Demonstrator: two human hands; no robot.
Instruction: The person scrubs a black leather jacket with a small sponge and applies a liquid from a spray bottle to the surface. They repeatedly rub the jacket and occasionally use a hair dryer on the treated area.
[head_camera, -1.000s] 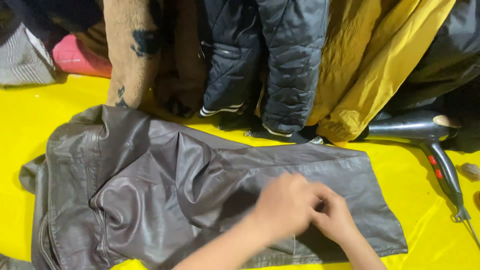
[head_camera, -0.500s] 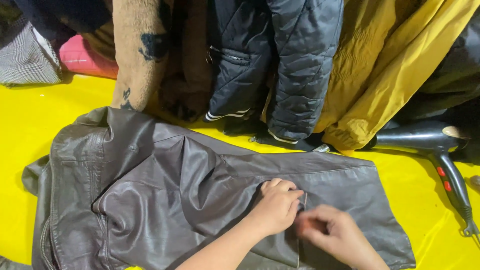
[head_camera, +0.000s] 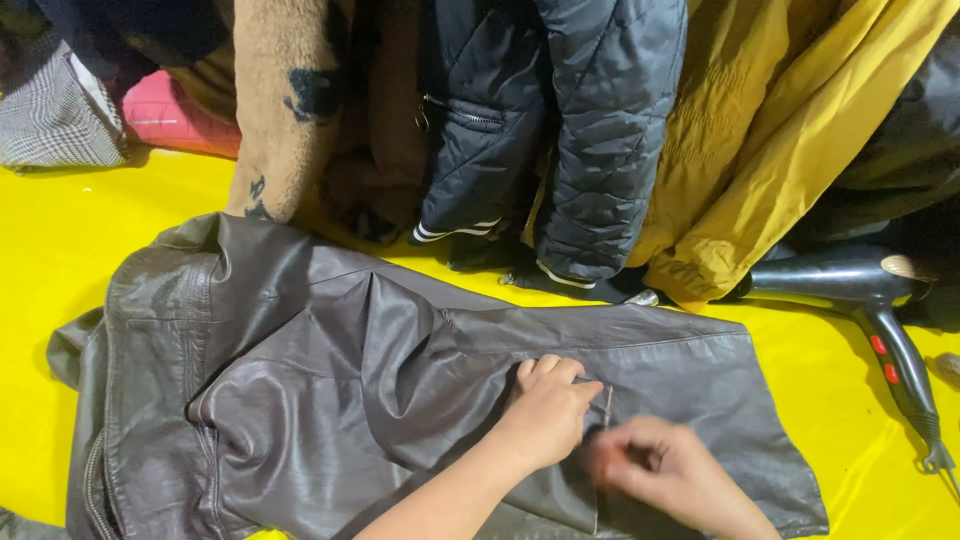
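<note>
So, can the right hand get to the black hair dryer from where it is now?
Probably yes: the right hand rests on the leather jacket, and only bare yellow sheet lies between it and the hair dryer.

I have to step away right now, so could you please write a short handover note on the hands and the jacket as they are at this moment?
Left hand: resting fist-like on the dark brown leather jacket, pinning the fabric by a small metal zip fitting.
Right hand: blurred, on the jacket just right of the left hand; grip unclear.
Jacket lies spread flat on the yellow sheet.
Black hair dryer lies to the right, untouched.
Zip work looks unfinished.
</note>
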